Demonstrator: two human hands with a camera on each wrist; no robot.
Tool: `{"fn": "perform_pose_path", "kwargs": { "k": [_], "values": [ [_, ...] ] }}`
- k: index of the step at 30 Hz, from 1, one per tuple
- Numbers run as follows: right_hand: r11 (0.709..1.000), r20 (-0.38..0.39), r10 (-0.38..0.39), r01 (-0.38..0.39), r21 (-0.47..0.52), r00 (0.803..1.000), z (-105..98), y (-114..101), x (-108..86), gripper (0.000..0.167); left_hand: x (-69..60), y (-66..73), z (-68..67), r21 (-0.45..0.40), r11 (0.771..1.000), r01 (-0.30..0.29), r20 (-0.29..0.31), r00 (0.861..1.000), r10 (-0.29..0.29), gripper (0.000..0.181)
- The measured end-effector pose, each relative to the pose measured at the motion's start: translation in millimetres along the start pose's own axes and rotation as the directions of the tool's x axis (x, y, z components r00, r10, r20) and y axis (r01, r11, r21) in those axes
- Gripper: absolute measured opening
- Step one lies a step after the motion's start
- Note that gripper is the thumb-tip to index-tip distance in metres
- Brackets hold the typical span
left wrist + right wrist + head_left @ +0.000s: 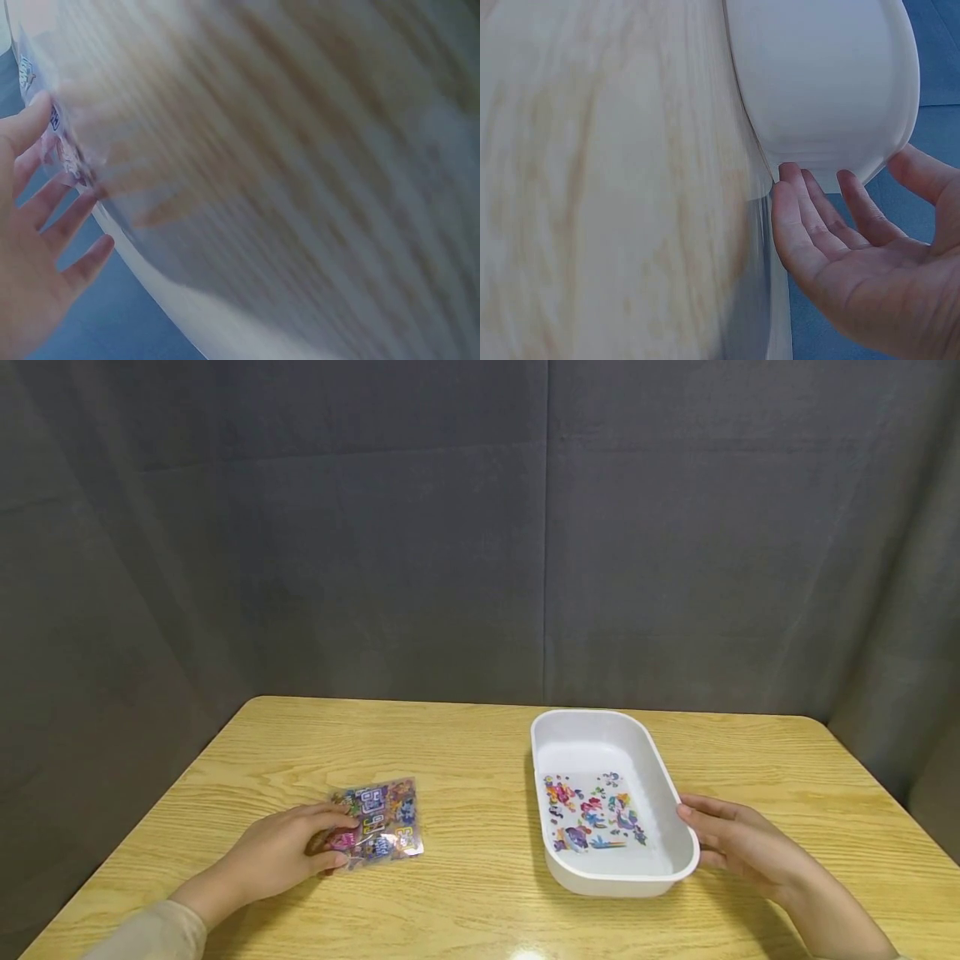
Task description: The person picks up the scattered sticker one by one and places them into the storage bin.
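Sticker packet (393, 818) sits toward the left of the bench (472, 760), its left edge pinched by the left grip (281, 847), thumb and fingers narrowly parted. Right grip (742, 837), partly open, holds the white tray (618, 887), thumb at its rim; colourful stickers (591, 814) show inside.

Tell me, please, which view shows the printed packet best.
The head view: most of the printed packet shows there clearly. The left wrist view shows only a slanted, partly covered strip; the right wrist view, none.
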State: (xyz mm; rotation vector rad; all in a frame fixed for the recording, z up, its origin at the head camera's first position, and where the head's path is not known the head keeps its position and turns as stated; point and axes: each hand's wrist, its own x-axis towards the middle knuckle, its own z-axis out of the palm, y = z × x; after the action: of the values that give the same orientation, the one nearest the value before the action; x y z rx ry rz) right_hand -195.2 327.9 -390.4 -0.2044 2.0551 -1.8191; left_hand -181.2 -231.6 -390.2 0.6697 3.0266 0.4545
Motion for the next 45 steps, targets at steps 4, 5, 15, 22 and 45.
{"fn": "perform_pose_path", "kwargs": {
  "k": [4,5,15,22,45],
  "values": [
    [1.0,0.001,-0.006,0.006,0.004,1.0,-0.2,0.7,0.4,0.067,-0.6,2.0,1.1,-0.002,1.0,0.028,-0.007,1.0,-0.028,0.044],
    [1.0,0.002,-0.008,0.008,0.004,1.0,-0.4,0.8,0.4,0.067,-0.8,2.2,1.5,0.0,0.999,0.034,-0.011,0.999,-0.034,0.043],
    [1.0,0.002,-0.017,0.017,-0.005,1.0,-0.7,1.1,0.3,0.066,1.2,2.4,4.9,0.012,0.998,0.053,-0.055,0.997,-0.053,0.037],
    [1.0,0.008,-0.027,0.027,-0.002,1.0,-0.7,1.4,-0.1,0.066,0.5,4.4,3.1,0.003,0.998,0.064,-0.064,0.996,-0.063,0.034],
    [1.0,-0.007,-0.021,0.02,-0.02,1.0,-0.1,0.8,0.0,0.067,0.2,6.2,-1.2,0.032,0.999,0.023,-0.118,0.993,-0.019,0.021]
  ]
}}
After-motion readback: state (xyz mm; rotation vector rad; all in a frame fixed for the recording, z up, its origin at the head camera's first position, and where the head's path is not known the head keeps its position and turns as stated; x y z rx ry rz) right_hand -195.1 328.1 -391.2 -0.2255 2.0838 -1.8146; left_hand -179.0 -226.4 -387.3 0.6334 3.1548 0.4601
